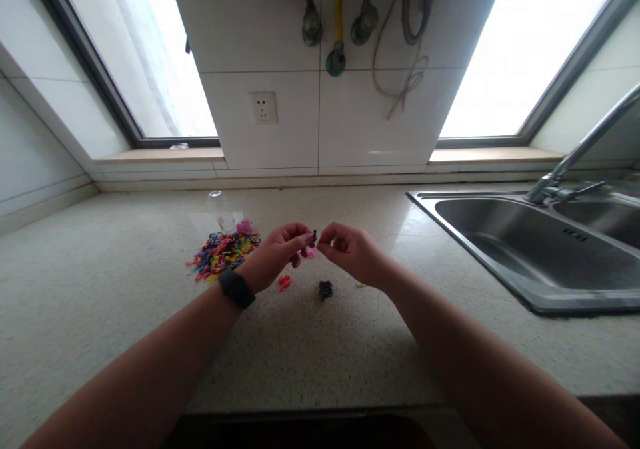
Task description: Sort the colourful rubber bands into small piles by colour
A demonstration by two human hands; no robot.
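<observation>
My left hand [285, 249], with a dark watch on its wrist, pinches a small black rubber band [315, 236] between thumb and forefinger. Close beside it, my right hand [353, 249] is closed in a pinch; whatever its fingertips hold is too small to make out. A heap of mixed-colour rubber bands [223, 254] lies left of my left hand. Below the hands on the counter are a little cluster of black rubber bands [325, 290] and a few red ones [285, 282]. Some pink bands [311, 253] show behind the fingers, and a yellow bit [361, 285] is partly under my right hand.
A clear plastic container [219, 210] and a pink piece [245, 226] are behind the heap on the speckled counter [125, 316]. To the right, a steel sink [480, 236] with a faucet [570, 162] is set into it. The tiled wall carries a socket [263, 107] and hoses.
</observation>
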